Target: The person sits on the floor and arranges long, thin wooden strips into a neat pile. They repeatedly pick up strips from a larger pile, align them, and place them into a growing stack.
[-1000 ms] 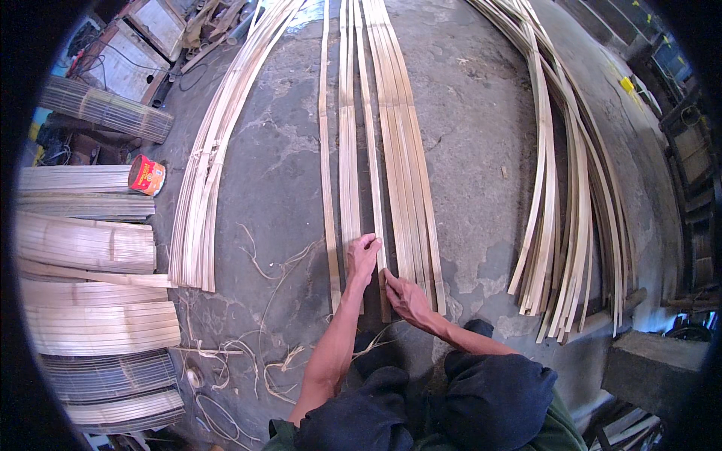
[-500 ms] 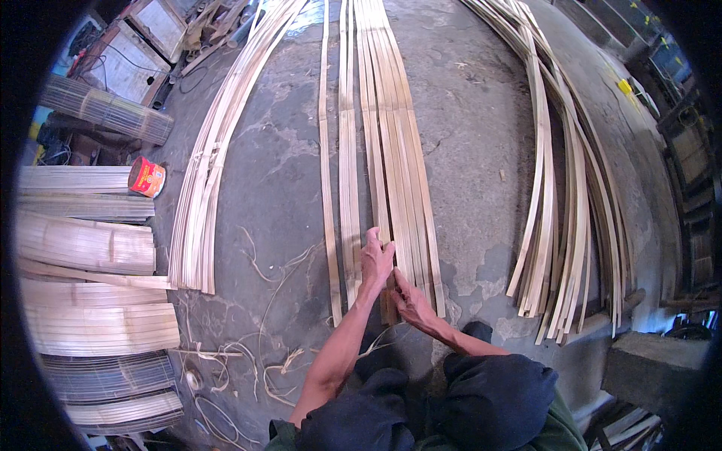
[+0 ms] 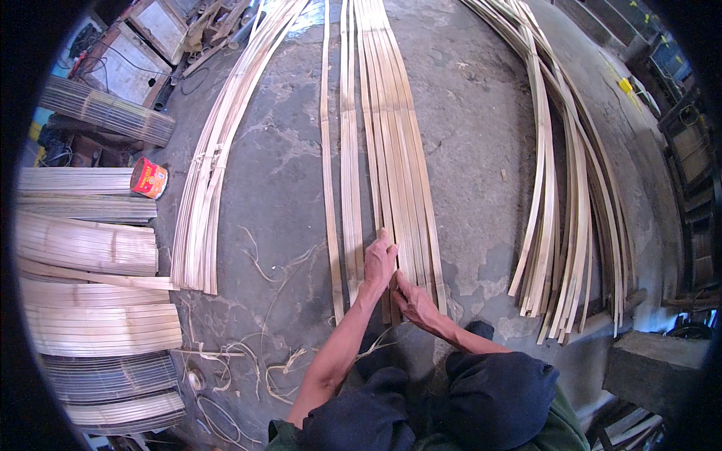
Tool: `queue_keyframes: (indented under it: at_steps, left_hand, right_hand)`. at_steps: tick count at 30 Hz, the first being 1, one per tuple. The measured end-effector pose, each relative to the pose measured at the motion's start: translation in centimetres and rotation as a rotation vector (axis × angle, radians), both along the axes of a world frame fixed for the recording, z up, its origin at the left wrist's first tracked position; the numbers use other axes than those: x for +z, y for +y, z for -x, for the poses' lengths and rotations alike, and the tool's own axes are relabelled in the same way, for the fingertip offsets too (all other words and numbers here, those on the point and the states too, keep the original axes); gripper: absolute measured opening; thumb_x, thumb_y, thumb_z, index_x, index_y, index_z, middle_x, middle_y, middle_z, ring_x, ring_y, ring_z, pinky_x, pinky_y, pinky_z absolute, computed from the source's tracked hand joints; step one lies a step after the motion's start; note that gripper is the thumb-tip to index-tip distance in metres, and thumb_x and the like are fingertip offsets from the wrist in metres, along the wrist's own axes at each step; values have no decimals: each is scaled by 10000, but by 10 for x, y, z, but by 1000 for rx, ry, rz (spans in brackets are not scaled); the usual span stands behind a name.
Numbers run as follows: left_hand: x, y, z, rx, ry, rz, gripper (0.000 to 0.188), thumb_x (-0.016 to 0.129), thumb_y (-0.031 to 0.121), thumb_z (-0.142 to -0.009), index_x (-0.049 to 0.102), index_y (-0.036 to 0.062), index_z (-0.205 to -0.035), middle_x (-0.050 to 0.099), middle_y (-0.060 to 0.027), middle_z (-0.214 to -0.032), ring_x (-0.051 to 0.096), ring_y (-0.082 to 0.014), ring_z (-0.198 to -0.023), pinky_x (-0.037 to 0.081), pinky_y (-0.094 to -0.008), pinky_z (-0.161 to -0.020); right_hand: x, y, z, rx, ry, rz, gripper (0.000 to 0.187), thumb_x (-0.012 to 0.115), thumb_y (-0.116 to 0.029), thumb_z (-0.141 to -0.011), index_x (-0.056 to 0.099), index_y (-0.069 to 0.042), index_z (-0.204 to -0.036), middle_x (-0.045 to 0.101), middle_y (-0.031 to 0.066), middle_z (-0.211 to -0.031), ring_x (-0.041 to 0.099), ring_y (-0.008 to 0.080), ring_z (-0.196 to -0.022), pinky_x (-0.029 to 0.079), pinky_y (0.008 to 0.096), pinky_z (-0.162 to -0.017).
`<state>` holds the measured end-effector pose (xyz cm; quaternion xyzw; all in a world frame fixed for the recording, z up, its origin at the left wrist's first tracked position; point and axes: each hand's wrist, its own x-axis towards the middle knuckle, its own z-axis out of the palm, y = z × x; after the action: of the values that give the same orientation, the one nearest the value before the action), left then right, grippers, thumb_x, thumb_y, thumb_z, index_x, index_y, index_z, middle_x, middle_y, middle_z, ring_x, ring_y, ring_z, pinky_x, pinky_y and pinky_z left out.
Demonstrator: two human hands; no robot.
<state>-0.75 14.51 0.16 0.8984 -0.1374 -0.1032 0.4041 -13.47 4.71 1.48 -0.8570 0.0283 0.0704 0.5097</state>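
Note:
Long, pale bamboo strips lie side by side on the floor in front of me, running away toward the far edge. My left hand is closed on a bamboo strip along the left side of this group, its fingers partly hidden. Just nearer and to the right, my right hand pinches at the near end of the strips, close against the left hand. Two narrower groups lie left of my hands: a pair of strips and a single strip.
A bundle of strips lies on the left, and a looser pile fans out on the right. Stacked bamboo slat panels line the left side, with a red tub beside them. Thin shavings litter the floor; a grey block stands at lower right.
My left hand has shifted slightly to the right and its fingers have drawn in. The gap between the strips beside it looks narrower. The right hand stays nearly in place.

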Motion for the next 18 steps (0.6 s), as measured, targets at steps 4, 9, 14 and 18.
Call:
queue_keyframes:
  at_steps: [4, 9, 14, 18]
  left_hand:
    - [7, 6, -4, 0, 38, 7, 564, 654, 103, -837, 466, -99, -1329, 603, -248, -800, 639, -352, -767, 492, -426, -669]
    - [-2, 0, -2, 17, -31, 163, 527, 646, 112, -846, 490, -93, -1306, 601, -236, -787, 628, -370, -759, 495, -423, -690]
    - [-14, 3, -3, 40, -42, 63, 522, 625, 184, -878, 488, -81, -1306, 586, -247, -943, 604, -408, -877, 494, -475, -758]
    - [-29, 12, -7, 194, -298, -127, 496, 610, 216, -886, 496, -27, -1302, 522, -215, -1056, 559, -386, -967, 488, -479, -778]
  right_hand:
    - [15, 4, -4, 28, 11, 10, 524, 525, -131, -930, 333, 34, -1388, 596, 327, -877, 625, 478, -784, 469, 514, -631]
    - [-2, 2, 0, 52, -304, 154, 618, 556, -144, -918, 259, 41, -1427, 611, 282, -809, 630, 437, -729, 487, 490, -618]
    - [-5, -4, -2, 105, 40, 127, 764, 598, -185, -906, 150, 30, -1486, 648, 242, -825, 642, 416, -740, 499, 476, -666]
    - [0, 3, -4, 89, 76, 102, 794, 600, -209, -896, 130, 14, -1496, 663, 234, -854, 650, 425, -779, 510, 473, -702]
